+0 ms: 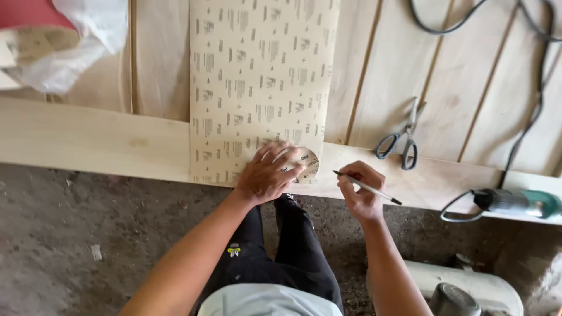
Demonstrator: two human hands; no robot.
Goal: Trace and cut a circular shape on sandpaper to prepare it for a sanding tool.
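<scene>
I see my left hand (266,175) pressed flat, fingers spread, on a round sanding disc (305,164) that lies at the lower right corner of a long sheet of sandpaper (257,82). The sheet lies back side up, tan with rows of small dark print, and runs away from me across the wooden bench (88,137). The disc sits at the near edge of the bench, partly covered by my fingers, with its right rim showing.

My right hand (360,190) is closed around a pen (367,187), held in a writing grip with the tip pointing left toward the disc; the tip is close to the disc's edge but I cannot tell whether it touches. The two hands are near each other, not touching.

To the right, a pair of scissors (401,140) with dark handles lies on the slanted boards, well apart from my hands. Farther right, a green power tool (518,202) rests on the bench edge, its black cable (527,117) looping up across the boards. At the top left lies a crumpled white plastic bag (76,44). Below the bench I see my dark trousers (275,257) over the dirt floor (88,234).
</scene>
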